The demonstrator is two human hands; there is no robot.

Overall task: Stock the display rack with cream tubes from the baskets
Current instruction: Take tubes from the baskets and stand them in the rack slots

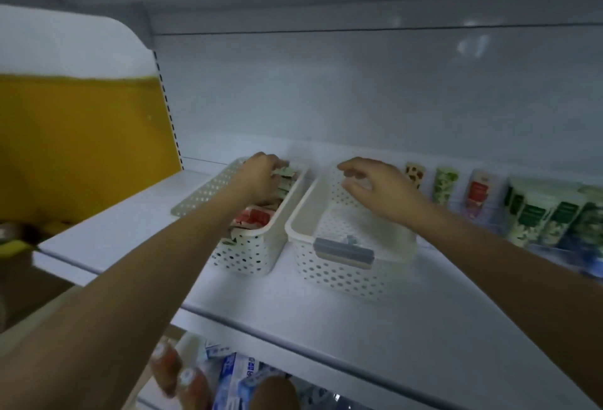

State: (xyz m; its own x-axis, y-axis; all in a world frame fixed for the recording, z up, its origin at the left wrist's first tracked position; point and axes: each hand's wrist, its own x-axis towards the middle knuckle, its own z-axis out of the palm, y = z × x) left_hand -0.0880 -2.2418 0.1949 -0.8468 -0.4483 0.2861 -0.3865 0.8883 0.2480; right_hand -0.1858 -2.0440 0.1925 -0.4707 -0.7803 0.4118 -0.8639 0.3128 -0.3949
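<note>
Two white perforated baskets stand side by side on a white shelf (326, 328). The left basket (248, 256) holds several cream tubes (254, 215), red-printed near the front and green-printed at the far end. My left hand (257, 178) reaches into its far end, fingers curled round a green-printed tube (287, 172). The right basket (339, 275) looks nearly bare, with a grey clip (342, 251) on its front rim. My right hand (378, 187) hovers over that basket's far end, fingers loosely curled, holding nothing. A clear display rack (483, 210) to the right carries upright tubes.
Green and white tubes (548, 213) crowd the shelf's far right. A yellow and white side panel (81, 135) closes off the left. The shelf below holds bottles (182, 377) and blue and white packets (238, 373). Another shelf hangs overhead.
</note>
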